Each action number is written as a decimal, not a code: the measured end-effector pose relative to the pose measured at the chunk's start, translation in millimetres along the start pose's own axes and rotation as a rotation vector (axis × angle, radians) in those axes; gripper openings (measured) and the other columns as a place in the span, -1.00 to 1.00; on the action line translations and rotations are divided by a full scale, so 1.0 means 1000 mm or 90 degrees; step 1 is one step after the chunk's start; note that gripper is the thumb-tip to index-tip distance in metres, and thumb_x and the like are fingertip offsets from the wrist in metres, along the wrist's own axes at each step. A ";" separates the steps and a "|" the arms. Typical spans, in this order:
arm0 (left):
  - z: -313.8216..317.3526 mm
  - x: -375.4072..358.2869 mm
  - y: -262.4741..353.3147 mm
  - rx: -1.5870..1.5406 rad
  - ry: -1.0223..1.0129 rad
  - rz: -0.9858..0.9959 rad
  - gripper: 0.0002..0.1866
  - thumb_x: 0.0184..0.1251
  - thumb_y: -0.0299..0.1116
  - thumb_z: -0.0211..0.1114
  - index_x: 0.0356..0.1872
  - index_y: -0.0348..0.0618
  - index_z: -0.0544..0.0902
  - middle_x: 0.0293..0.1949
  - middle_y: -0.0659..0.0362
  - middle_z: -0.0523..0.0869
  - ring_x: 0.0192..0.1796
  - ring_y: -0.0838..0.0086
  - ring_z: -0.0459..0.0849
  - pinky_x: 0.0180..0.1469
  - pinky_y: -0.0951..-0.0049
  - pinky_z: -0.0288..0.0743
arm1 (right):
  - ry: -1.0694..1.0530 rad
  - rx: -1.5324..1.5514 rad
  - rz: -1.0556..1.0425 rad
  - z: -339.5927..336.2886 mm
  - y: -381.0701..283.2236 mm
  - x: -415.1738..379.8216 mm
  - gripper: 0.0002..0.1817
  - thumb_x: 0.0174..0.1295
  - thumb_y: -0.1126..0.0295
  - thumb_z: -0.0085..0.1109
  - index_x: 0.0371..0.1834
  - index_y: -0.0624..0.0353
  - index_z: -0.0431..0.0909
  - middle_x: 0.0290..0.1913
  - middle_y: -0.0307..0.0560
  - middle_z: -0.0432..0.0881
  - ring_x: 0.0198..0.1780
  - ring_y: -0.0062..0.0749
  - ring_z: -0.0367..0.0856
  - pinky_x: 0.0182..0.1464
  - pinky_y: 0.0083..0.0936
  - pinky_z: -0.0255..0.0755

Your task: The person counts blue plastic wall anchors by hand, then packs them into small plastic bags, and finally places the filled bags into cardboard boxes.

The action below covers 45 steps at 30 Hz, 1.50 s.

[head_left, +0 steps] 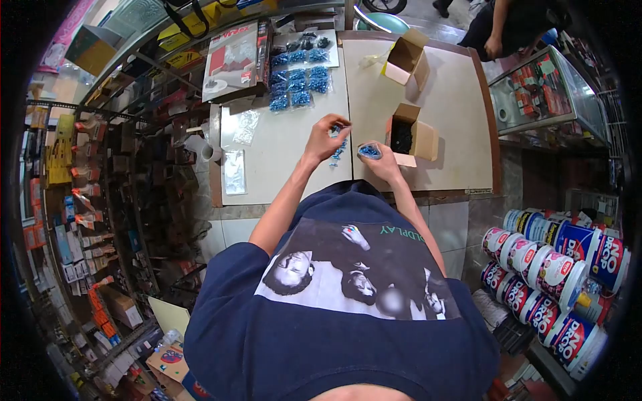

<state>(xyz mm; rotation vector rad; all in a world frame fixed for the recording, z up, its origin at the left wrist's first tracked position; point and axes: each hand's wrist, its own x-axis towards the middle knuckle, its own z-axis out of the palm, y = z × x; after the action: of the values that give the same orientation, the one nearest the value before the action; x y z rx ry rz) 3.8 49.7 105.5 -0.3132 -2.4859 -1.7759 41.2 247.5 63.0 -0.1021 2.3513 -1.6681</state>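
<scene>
My left hand (324, 139) is above the table, its fingers curled in a pinch over a loose scatter of small blue pieces (339, 154). Whatever lies between those fingertips is too small to make out. A small clear plastic bag with blue pieces (369, 152) is gripped in my right hand (385, 166), close beside the scatter. Just right of that hand stands an open cardboard box (422, 142) with small dark pieces inside. Filled bags of blue pieces (297, 81) lie in rows at the back left, with several dark-filled bags (309, 43) behind them.
Another open box (406, 60) stands farther back on the table (461, 120). Empty clear bags (235, 172) lie at the left, below a large printed box (235, 61). A glass case (535, 93) and stacked paint tubs (558, 267) are at the right. A person (501, 33) stands beyond.
</scene>
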 end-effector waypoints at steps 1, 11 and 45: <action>0.002 0.001 0.016 0.002 0.005 -0.001 -0.84 0.17 -0.40 0.37 -0.26 -0.22 0.68 -0.30 0.12 0.72 -0.23 0.43 0.69 -0.14 0.42 0.52 | -0.005 -0.001 -0.003 -0.001 0.001 0.002 -0.71 0.07 0.39 0.37 -0.15 0.23 0.62 -0.26 -0.08 0.72 -0.21 -0.48 0.67 -0.12 -0.51 0.51; 0.020 -0.009 0.004 0.015 -0.089 -0.061 -0.71 0.17 -0.30 0.42 -0.15 -0.24 0.67 -0.22 0.07 0.72 -0.15 0.39 0.68 -0.06 0.42 0.53 | -0.029 0.025 -0.004 -0.022 0.012 0.008 -0.75 0.09 0.46 0.36 -0.17 0.25 0.60 -0.34 -0.22 0.67 -0.28 -0.63 0.58 -0.16 -0.61 0.47; -0.020 -0.035 -0.109 0.255 0.027 -0.067 -0.78 0.15 -0.38 0.34 -0.17 -0.11 0.63 -0.26 0.13 0.74 -0.14 0.21 0.68 -0.03 0.27 0.51 | 0.026 -0.016 0.037 0.012 -0.015 -0.013 -0.72 0.07 0.36 0.38 -0.16 0.22 0.64 -0.26 -0.10 0.71 -0.21 -0.49 0.65 -0.09 -0.53 0.50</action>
<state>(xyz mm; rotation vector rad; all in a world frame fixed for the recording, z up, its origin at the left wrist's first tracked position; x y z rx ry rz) 14.8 -7.1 4.5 -0.1169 -2.7889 -1.2515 55.9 233.9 75.1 -0.0036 2.3812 -1.6294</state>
